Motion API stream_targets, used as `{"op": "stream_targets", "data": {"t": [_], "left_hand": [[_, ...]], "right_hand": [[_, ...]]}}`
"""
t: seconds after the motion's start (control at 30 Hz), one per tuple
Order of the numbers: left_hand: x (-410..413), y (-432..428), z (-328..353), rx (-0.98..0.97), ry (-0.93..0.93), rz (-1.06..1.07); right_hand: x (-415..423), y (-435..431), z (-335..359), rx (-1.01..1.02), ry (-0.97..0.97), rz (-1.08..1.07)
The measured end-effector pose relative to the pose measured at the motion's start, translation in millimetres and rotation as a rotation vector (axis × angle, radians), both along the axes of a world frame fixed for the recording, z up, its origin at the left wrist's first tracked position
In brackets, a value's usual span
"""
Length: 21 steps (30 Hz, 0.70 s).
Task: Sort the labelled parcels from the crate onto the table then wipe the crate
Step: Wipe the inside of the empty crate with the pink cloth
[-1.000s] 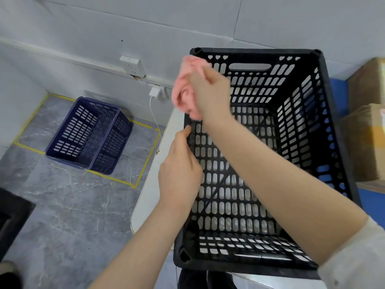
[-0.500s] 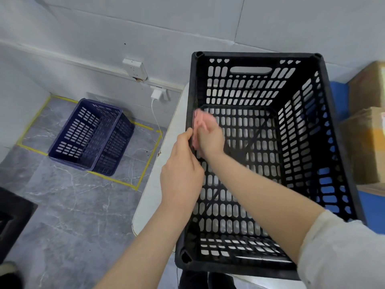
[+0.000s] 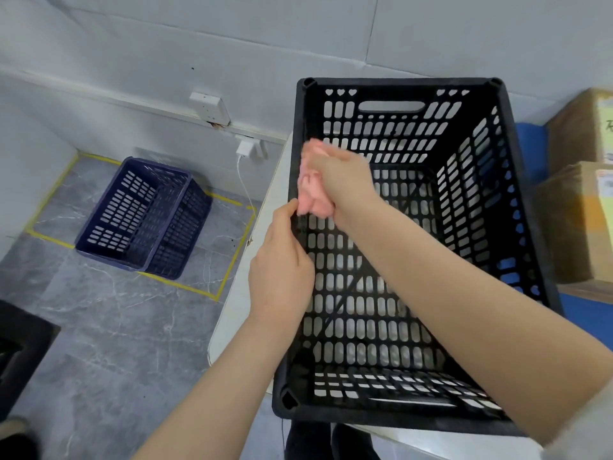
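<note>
A black slotted crate (image 3: pixel 471 180) stands on the white table (image 3: pixel 245 287), with nothing inside it. My right hand (image 3: pixel 345 180) grips a bunched pink cloth (image 3: pixel 310 190) and presses it against the inner face of the crate's left wall, just below the rim. My left hand (image 3: pixel 282 270) grips the crate's left rim a little nearer to me, thumb on the outside. Brown cardboard parcels (image 3: pixel 583 207) are stacked at the right edge beyond the crate.
A dark blue crate (image 3: pixel 142 217) sits on the grey floor inside a yellow taped rectangle at the left. A wall socket (image 3: pixel 209 107) and a plugged charger (image 3: pixel 247 149) with a white cable are on the wall behind. A dark object (image 3: pixel 20 353) lies at far left.
My right hand with the pink cloth went from above the rim down inside the left wall, then back up toward the rim. My left hand stayed on the left rim.
</note>
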<state>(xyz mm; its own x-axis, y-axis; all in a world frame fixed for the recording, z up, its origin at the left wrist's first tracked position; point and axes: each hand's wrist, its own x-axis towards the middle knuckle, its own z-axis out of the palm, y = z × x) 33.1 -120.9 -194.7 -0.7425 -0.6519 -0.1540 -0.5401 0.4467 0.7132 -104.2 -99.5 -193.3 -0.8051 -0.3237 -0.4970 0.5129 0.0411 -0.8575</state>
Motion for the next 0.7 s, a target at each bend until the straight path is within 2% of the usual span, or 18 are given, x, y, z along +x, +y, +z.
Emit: {"op": "stream_targets", "data": {"t": [0.07, 0.17, 0.23, 0.27, 0.43, 0.53, 0.6, 0.7], "left_hand": [[1, -1, -2, 0.005, 0.002, -0.001], [0, -2, -1, 0.011, -0.002, -0.003], [0, -1, 0, 0.02, -0.01, 0.005], [0, -1, -1, 0.021, -0.014, 0.013], [0, 0, -1, 0.023, -0.013, 0.024], [0, -1, -2, 0.02, -0.006, 0.02], [1, -1, -3, 0.031, 0.002, 0.021], [1, -2, -2, 0.053, 0.013, 0.032]], "right_hand": [[10, 1, 7, 0.018, 0.186, -0.005], [33, 2, -13, 0.04, 0.295, -0.026], [45, 5, -44, 0.162, 0.435, 0.017], [48, 9, -63, 0.224, 0.443, 0.067], [66, 30, -135, 0.567, 0.239, 0.482], [63, 30, -130, 0.607, 0.171, 0.552], [59, 28, -115, 0.548, 0.04, 0.501], [50, 28, -70, 0.253, -0.281, 0.231]]}}
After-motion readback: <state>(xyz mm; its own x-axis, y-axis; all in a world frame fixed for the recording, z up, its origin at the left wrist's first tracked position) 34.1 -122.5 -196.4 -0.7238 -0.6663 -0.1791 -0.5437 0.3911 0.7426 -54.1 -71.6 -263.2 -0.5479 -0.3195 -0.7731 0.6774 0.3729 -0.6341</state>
